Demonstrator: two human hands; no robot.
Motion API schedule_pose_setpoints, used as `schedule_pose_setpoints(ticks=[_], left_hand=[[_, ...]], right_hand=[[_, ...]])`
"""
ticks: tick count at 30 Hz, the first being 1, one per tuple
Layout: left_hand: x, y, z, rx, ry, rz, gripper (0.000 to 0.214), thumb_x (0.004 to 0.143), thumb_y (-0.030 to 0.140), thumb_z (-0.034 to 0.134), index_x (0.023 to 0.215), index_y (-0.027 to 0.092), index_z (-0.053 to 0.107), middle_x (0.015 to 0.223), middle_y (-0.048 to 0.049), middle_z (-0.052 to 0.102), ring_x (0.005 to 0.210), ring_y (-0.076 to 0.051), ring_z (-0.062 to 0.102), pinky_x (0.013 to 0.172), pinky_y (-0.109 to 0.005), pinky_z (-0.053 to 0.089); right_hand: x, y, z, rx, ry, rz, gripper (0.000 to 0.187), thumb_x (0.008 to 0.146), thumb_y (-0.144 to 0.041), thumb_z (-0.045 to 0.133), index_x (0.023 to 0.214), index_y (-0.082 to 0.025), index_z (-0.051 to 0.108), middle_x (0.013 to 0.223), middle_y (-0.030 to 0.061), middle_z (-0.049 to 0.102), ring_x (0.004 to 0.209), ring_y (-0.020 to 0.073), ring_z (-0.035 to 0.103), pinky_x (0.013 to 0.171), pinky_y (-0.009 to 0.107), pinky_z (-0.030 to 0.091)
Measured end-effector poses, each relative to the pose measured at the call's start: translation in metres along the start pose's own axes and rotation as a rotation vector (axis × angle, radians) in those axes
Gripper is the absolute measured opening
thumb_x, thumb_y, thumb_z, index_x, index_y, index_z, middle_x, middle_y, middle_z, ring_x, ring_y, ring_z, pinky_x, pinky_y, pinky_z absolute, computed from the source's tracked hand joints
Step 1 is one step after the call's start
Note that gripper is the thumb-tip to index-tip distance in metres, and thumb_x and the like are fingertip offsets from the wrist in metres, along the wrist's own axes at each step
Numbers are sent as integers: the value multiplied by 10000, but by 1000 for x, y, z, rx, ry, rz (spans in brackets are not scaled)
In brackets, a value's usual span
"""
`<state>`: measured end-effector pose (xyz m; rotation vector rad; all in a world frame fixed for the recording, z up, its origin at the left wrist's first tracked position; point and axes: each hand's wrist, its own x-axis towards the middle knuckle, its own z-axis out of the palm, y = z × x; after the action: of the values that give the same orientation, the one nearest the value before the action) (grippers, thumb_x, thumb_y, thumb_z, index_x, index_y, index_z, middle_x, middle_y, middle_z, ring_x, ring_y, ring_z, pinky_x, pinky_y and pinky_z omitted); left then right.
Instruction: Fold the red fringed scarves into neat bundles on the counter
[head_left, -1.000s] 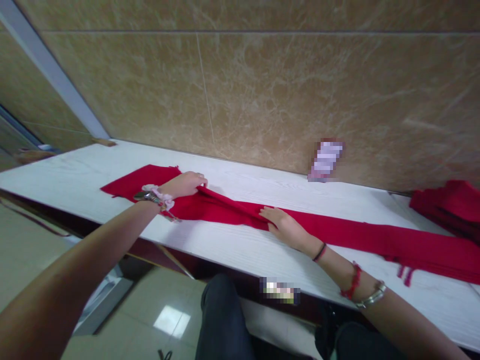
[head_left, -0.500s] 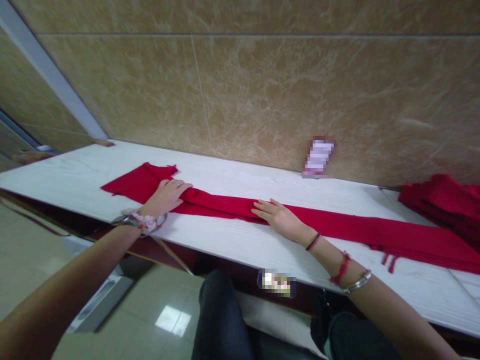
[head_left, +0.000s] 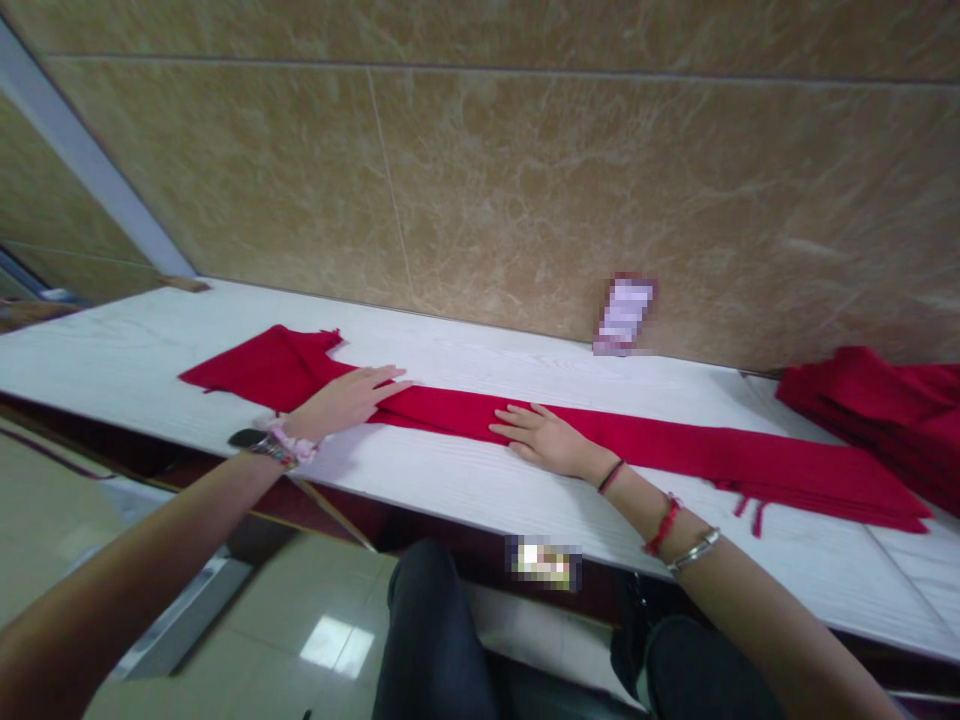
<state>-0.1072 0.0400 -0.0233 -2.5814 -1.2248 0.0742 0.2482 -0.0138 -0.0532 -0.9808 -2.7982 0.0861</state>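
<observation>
A long red scarf (head_left: 675, 445) lies stretched along a white table (head_left: 465, 490), folded narrow through the middle, wider at its left end, with tassels at the right. My left hand (head_left: 349, 398) lies flat on the scarf near its left part, fingers stretched out. Further right, my right hand (head_left: 544, 437) rests palm down on the folded strip with fingers spread. Neither hand grips anything.
A heap of more red cloth (head_left: 885, 410) sits at the table's right end. A small blurred card (head_left: 622, 315) leans against the brown marble wall (head_left: 525, 180). My dark trousers (head_left: 427, 640) and the tiled floor show below the table edge.
The left hand let go of the lifted fold and now lies flat on the scarf. The scarf has been pressed into a narrow flat strip. The right hand's fingers spread wider.
</observation>
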Motion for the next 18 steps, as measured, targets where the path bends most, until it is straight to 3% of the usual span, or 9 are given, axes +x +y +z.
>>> schedule_pose_setpoints(ticks=[5, 10, 15, 18], left_hand=[[-13, 2, 0, -57, -58, -88, 563, 842, 60, 231, 1350, 235, 398, 1355, -32, 465, 1191, -142, 479, 964, -261, 379], [-20, -3, 0, -120, -158, -48, 633, 804, 8, 185, 1397, 192, 311, 1445, -58, 319, 1290, -136, 357, 1012, -270, 334], [2, 0, -12, -92, -288, -85, 679, 750, 86, 385, 1415, 135, 257, 1477, -159, 186, 1354, -279, 175, 1054, -401, 259], [21, 24, -22, -218, -323, 27, 749, 786, 250, 481, 1445, 196, 128, 1498, -141, 67, 1364, -294, 120, 1042, -406, 274]], right_hand=[[-1, -1, -2, -31, -11, -5, 430, 951, -305, 281, 1361, -228, 383, 1434, 48, 357, 1331, 194, 272, 1078, 460, 212], [0, -1, -3, -48, -24, -14, 439, 953, -320, 272, 1377, -238, 354, 1448, 47, 331, 1340, 206, 248, 1072, 472, 216], [0, -3, -7, -22, -43, -9, 452, 956, -345, 254, 1383, -228, 342, 1456, 57, 311, 1350, 212, 218, 1078, 480, 197], [-1, -4, -16, 2, -16, -8, 460, 958, -351, 235, 1396, -238, 310, 1471, 50, 278, 1358, 204, 194, 1086, 487, 175]])
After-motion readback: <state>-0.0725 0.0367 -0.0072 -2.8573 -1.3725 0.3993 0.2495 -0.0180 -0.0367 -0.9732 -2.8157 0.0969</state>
